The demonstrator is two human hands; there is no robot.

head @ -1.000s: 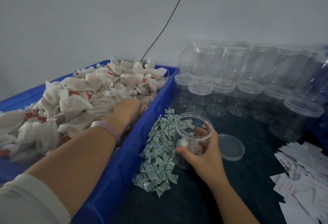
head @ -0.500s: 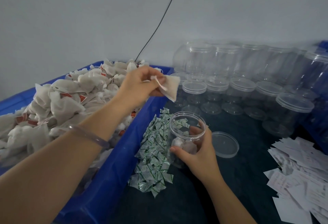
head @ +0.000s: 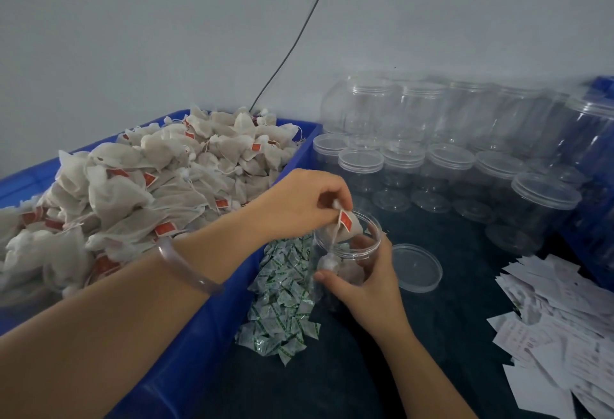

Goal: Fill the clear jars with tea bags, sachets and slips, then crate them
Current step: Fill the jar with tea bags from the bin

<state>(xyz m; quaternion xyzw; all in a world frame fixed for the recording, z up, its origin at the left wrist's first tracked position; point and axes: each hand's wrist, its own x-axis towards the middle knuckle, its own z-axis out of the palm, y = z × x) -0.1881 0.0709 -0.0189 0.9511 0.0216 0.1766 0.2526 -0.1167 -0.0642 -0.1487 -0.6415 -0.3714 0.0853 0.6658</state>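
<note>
My left hand [head: 300, 202] pinches a white tea bag [head: 349, 226] with a red tag, holding it in the mouth of an open clear jar [head: 373, 231]. My right hand [head: 362, 280] grips that jar from the near side on the dark table; a few tea bags lie at its bottom. The jar's clear lid [head: 415, 267] lies flat just to its right. A blue bin [head: 199, 335] on the left is heaped with tea bags [head: 149, 192]. Green-and-white sachets [head: 282, 302] are piled between bin and jar. White paper slips [head: 561, 322] spread at the right.
Several lidded clear jars [head: 432, 166] stand in rows behind the open jar, larger ones against the wall. A blue crate edge [head: 598, 226] shows at the far right. A black cable [head: 299, 36] runs up the grey wall.
My left hand has carried the tea bag from above the bin's rim down to the jar's mouth. My right hand has kept its grip on the jar.
</note>
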